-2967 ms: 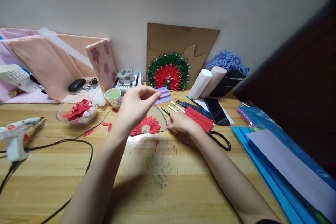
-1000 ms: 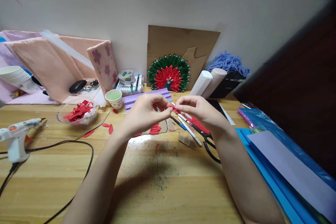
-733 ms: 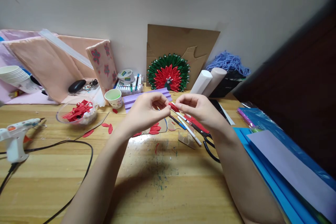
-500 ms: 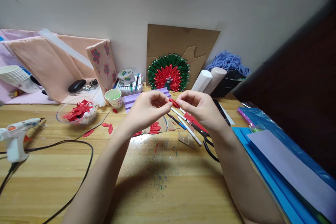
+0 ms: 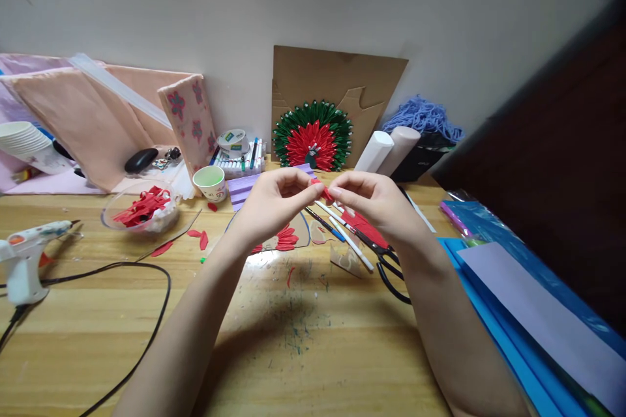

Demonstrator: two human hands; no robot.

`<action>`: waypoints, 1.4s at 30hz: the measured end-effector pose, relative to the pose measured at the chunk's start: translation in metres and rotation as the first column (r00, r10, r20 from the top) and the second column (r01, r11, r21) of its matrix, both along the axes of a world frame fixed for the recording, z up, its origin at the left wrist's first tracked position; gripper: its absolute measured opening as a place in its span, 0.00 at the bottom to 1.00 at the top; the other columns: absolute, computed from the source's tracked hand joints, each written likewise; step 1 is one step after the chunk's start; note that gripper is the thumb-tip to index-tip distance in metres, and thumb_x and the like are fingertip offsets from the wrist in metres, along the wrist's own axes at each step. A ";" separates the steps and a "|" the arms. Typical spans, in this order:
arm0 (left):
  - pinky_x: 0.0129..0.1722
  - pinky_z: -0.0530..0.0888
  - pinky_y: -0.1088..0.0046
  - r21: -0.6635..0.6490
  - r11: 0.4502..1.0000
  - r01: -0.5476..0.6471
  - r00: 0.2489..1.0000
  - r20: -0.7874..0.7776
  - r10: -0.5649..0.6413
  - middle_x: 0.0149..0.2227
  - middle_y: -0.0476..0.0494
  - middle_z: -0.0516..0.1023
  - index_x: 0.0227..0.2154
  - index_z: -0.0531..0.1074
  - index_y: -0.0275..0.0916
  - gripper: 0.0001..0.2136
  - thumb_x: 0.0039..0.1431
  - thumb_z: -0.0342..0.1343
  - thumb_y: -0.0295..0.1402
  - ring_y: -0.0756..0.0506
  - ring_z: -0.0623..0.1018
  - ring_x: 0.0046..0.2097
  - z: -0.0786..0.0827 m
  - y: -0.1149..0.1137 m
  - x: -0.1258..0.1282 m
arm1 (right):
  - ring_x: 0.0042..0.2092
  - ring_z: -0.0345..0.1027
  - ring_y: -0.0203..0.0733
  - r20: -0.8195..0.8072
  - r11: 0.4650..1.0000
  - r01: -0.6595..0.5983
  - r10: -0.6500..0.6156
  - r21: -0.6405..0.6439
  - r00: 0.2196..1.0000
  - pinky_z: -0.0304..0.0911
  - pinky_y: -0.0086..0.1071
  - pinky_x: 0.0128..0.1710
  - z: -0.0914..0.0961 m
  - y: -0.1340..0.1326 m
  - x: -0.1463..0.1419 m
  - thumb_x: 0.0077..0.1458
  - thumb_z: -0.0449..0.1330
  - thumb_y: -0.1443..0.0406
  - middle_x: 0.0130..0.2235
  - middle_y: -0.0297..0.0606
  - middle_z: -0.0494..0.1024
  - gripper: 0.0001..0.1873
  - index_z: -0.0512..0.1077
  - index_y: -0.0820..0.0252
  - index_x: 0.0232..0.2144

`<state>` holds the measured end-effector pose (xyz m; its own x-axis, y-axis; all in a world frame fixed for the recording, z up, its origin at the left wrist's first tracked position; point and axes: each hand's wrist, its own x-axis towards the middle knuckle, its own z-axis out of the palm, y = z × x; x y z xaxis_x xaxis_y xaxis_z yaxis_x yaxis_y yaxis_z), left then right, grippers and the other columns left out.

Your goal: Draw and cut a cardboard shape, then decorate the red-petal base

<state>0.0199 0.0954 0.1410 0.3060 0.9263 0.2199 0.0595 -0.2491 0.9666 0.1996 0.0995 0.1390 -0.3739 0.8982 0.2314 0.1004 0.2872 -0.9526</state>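
Note:
Between my two hands, raised over the table, is a small red petal-shaped piece (image 5: 323, 190), perhaps paper or ribbon. My left hand (image 5: 281, 199) pinches one end of it between thumb and fingers. The other end sits in the fingertips of my right hand (image 5: 366, 199). Below my left hand lies a cardboard piece (image 5: 304, 234) with red petals (image 5: 287, 238) on it, partly hidden. Black-handled scissors (image 5: 386, 257) lie beneath my right hand and wrist, next to red sheet material (image 5: 364, 227) and white sticks (image 5: 359, 251).
A glue gun (image 5: 29, 260) stands at left, its black cord (image 5: 166, 300) looping across the table. Behind are a bowl of red strips (image 5: 141, 208), a paper cup (image 5: 210, 184) and a red-green fan-shaped craft (image 5: 313, 137) against cardboard (image 5: 337, 71). Blue sheets (image 5: 469, 267) lie at right.
My fingers have shifted slightly on the red piece, which now sits at a different angle, its left end higher. Both hands stay in nearly the same place; the view has moved a little.

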 end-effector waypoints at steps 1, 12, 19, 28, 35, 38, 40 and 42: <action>0.34 0.69 0.75 -0.005 1.000 0.001 1.000 0.003 -0.001 0.28 0.46 0.75 0.27 0.72 0.33 0.08 0.52 0.59 0.34 0.51 0.73 0.32 0.001 0.000 0.000 | 0.33 0.68 0.35 -0.001 1.000 -0.006 0.006 -0.005 1.000 0.63 0.28 0.35 0.000 0.000 0.000 0.51 0.63 0.60 0.30 0.33 0.76 0.08 0.74 0.60 0.27; 0.34 0.70 0.76 -0.006 1.000 0.024 1.000 0.019 -0.024 0.27 0.48 0.74 0.25 0.71 0.34 0.10 0.51 0.60 0.37 0.52 0.73 0.31 0.004 -0.001 0.000 | 0.31 0.65 0.34 0.034 1.000 0.006 -0.006 0.000 0.999 0.61 0.28 0.31 0.003 -0.005 -0.002 0.50 0.63 0.59 0.29 0.33 0.72 0.10 0.71 0.61 0.28; 0.36 0.70 0.74 -0.028 0.995 0.096 0.990 0.105 -0.092 0.30 0.48 0.73 0.27 0.70 0.35 0.10 0.49 0.62 0.36 0.51 0.73 0.34 0.000 -0.001 0.001 | 0.33 0.66 0.36 0.016 1.000 0.004 -0.004 0.013 1.000 0.62 0.30 0.34 0.005 -0.006 -0.001 0.49 0.63 0.58 0.29 0.34 0.73 0.11 0.71 0.60 0.28; 0.31 0.67 0.77 -0.155 0.954 0.257 0.965 -0.005 -0.261 0.27 0.50 0.72 0.26 0.70 0.35 0.10 0.49 0.62 0.35 0.53 0.71 0.30 0.004 -0.003 -0.005 | 0.34 0.66 0.36 -0.008 0.999 -0.043 0.043 -0.006 0.999 0.62 0.29 0.35 0.005 -0.003 0.000 0.52 0.61 0.60 0.31 0.34 0.73 0.08 0.71 0.59 0.31; 0.31 0.67 0.75 -0.148 0.934 0.324 0.934 -0.106 -0.341 0.27 0.49 0.72 0.27 0.70 0.36 0.10 0.51 0.60 0.38 0.52 0.70 0.30 0.003 -0.002 -0.007 | 0.27 0.60 0.32 -0.053 0.987 -0.110 0.104 -0.117 0.993 0.56 0.27 0.28 0.000 -0.002 -0.003 0.50 0.63 0.59 0.26 0.31 0.69 0.11 0.69 0.60 0.27; 0.32 0.66 0.76 -0.145 0.943 0.298 0.946 -0.085 -0.312 0.27 0.50 0.71 0.26 0.69 0.35 0.09 0.51 0.60 0.37 0.53 0.70 0.30 0.004 -0.002 -0.007 | 0.27 0.59 0.32 -0.077 0.990 -0.080 0.071 -0.119 0.994 0.56 0.28 0.28 -0.001 -0.001 -0.003 0.50 0.63 0.59 0.25 0.30 0.68 0.11 0.68 0.60 0.26; 0.33 0.67 0.76 -0.152 0.948 0.281 0.953 -0.070 -0.294 0.28 0.49 0.71 0.26 0.69 0.35 0.10 0.52 0.59 0.37 0.52 0.70 0.31 0.003 -0.001 -0.006 | 0.28 0.60 0.33 -0.097 0.992 -0.050 0.039 -0.117 0.995 0.57 0.28 0.29 -0.002 0.000 -0.005 0.50 0.63 0.59 0.26 0.31 0.68 0.10 0.68 0.60 0.26; 0.33 0.67 0.75 -0.155 0.948 0.277 0.955 -0.064 -0.289 0.29 0.48 0.72 0.28 0.70 0.35 0.09 0.52 0.59 0.37 0.51 0.71 0.32 0.001 -0.001 -0.005 | 0.28 0.60 0.33 -0.124 0.994 -0.019 0.006 -0.110 0.992 0.57 0.29 0.30 -0.003 0.001 -0.006 0.50 0.62 0.60 0.25 0.31 0.68 0.10 0.68 0.60 0.26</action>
